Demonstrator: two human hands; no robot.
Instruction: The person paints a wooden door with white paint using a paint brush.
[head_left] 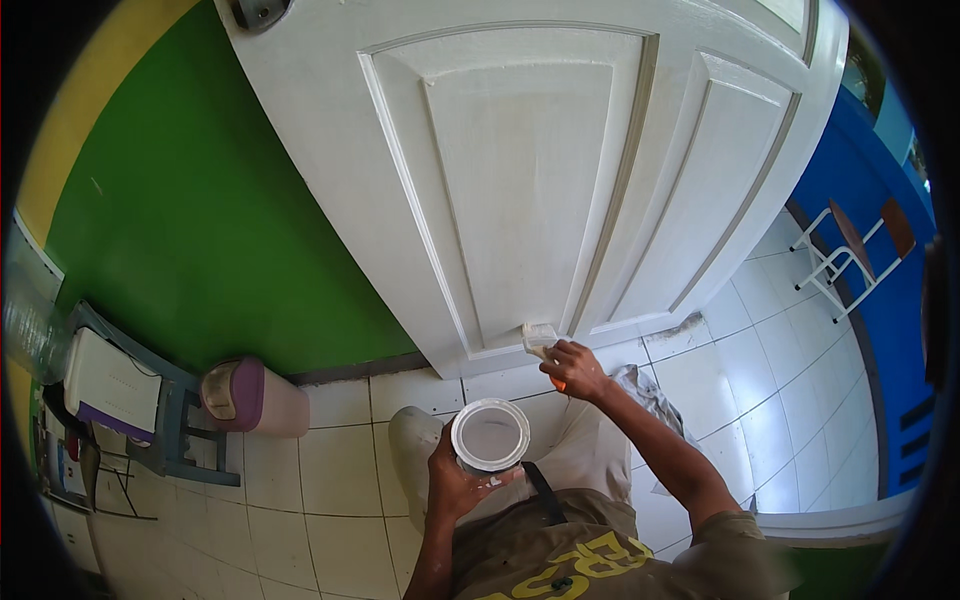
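My right hand is closed round the orange handle of a paintbrush. The whitened bristles are at the lower part of a white panelled door, over the bottom of its middle panel; whether they touch it I cannot tell. In my left hand is an open paint can, held upright over my lap, with white smears on its rim and pale grey-white paint inside. White paint also marks the fingers of that hand. The door's panel looks patchy, with whiter and duller areas.
Beside the green wall on the left stand a purple and pink bin and a grey chair with a white and purple item on it. A grey cloth lies by my right knee. A white-framed chair stands near the blue wall.
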